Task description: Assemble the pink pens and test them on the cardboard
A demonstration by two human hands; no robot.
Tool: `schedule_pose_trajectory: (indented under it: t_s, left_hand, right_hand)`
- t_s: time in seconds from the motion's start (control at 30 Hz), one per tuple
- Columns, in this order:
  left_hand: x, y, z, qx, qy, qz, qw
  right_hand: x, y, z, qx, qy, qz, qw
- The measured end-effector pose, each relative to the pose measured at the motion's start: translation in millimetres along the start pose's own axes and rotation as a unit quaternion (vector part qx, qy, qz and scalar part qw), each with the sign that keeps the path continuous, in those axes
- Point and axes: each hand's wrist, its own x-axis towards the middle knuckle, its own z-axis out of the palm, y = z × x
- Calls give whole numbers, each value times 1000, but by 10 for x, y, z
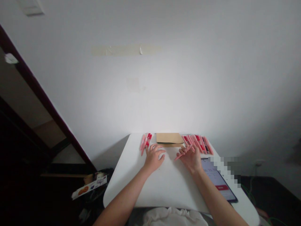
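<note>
My left hand (154, 156) lies flat on the white table (164, 185), fingers spread, just beside a small group of pink and red pens (145, 142) at the table's far left. My right hand (190, 157) is closed on one pink pen (182, 154), which points down and to the left. Beyond that hand lies a row of several pink and red pens (197, 142). A brown cardboard box (169, 139) sits between the two groups of pens at the back edge.
A tablet with a lit screen (218, 182) lies on the table under my right forearm. A white wall stands right behind the table. A printed box (90, 185) lies on the dark floor at the left.
</note>
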Motion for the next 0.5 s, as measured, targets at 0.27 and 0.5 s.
schedule_pose_trajectory:
  t_s: [0.27, 0.5]
  left_hand:
    - [-10, -34, 36, 2, 14, 5, 1000]
    - [34, -49, 7, 11, 32, 42, 999]
  right_hand:
    - [-11, -5, 24, -67, -3, -22, 998]
    - [-15, -15, 15, -65, -19, -25, 997]
